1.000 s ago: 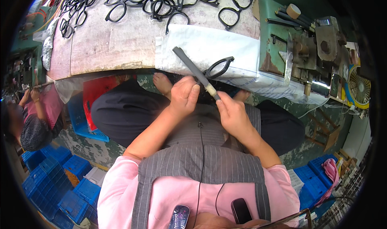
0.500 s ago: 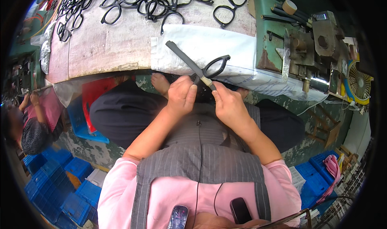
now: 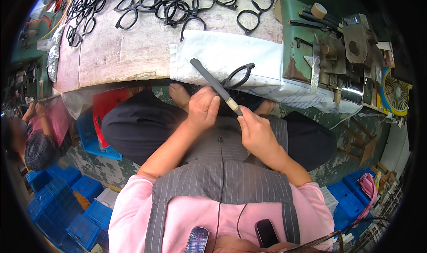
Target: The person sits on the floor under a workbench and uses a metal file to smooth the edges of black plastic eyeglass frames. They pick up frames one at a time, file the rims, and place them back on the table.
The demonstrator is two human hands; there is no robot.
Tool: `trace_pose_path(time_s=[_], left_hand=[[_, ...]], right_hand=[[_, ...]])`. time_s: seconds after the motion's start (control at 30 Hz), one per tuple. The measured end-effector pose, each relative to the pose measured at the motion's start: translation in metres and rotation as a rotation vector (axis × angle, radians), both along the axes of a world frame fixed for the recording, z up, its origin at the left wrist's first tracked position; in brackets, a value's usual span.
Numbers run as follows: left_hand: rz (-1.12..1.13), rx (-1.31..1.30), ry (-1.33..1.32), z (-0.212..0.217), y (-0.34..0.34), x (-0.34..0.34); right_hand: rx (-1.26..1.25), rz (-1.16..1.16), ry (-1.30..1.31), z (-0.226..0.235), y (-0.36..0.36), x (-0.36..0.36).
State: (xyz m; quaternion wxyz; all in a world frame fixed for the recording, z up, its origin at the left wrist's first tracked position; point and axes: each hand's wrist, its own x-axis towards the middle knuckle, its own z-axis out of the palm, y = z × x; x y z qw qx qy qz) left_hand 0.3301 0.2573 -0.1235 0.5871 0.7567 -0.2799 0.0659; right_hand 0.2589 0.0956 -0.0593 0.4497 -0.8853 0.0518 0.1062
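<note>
A black eyeglass frame point(image 3: 249, 71) is in my left hand point(image 3: 202, 107), whose fingers are closed on its near part. One of its rims sticks out to the right, past the fingers, over the white sheet point(image 3: 222, 46). My right hand point(image 3: 258, 129) grips the short end of a dark, flat file point(image 3: 207, 74) with a pale band near the grip. The file slants away to the upper left and crosses over the eyeglass frame. Whether the file touches the frame cannot be made out. The left fingers hide the rest of the frame.
Many black eyeglass frames point(image 3: 175, 8) lie heaped along the far side of the worktable point(image 3: 120, 52). A metal clamping machine point(image 3: 356, 44) and a yellow-rimmed fan point(image 3: 395, 90) stand at right. Blue crates point(image 3: 86, 186) sit low at left; another person point(image 3: 42, 137) works beyond them.
The file has slid toward me and slightly right across the eyeglass frame, as my right hand drew back. My left hand keeps its hold, shifting only slightly.
</note>
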Motion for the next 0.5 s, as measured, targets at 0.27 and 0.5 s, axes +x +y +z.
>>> trace_pose_path(time_s=[0.27, 0.5], left_hand=[[0.047, 0.018, 0.079, 0.0039, 0.0012, -0.0043], [0.057, 0.012, 0.165, 0.0047, 0.0007, -0.0055]], right_hand=[[-0.014, -0.005, -0.206, -0.006, 0.0004, 0.0059], [-0.019, -0.018, -0.262, -0.0044, 0.0011, 0.0026]])
